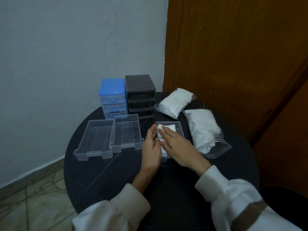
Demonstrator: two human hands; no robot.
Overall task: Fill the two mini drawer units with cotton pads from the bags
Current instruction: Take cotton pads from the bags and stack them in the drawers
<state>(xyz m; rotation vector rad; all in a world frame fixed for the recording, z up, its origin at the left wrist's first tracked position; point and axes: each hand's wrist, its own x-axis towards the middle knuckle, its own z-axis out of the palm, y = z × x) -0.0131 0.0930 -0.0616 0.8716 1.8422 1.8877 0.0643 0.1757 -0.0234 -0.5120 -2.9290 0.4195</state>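
Under the right hand (pixel 179 144), whose fingers lie straight and flat, a layer of white cotton pads (pixel 168 128) sits in a clear drawer (pixel 180 130) on the black round table (pixel 103 172). That hand presses the pads down and grips nothing. The left hand (pixel 150 147) stands on edge against the drawer's near-left wall, fingers straight, steadying it rather than clasping it.

Just beyond the right hand's little-finger side lies an opened zip bag (pixel 202 130) of pads, its mouth gaping toward the person; a second bag (pixel 175 103) lies farther off. Left of the left hand rest two empty clear drawers (pixel 110 136). Past the fingertips stand the blue unit (pixel 112 97), drawers in, and the dark unit (pixel 140 95), slots bare.

Risks, as I judge them — the light drawer may skid if the press goes sideways, pads may spring back and catch on the slot, and a sleeve could drag the open bag and spill pads.
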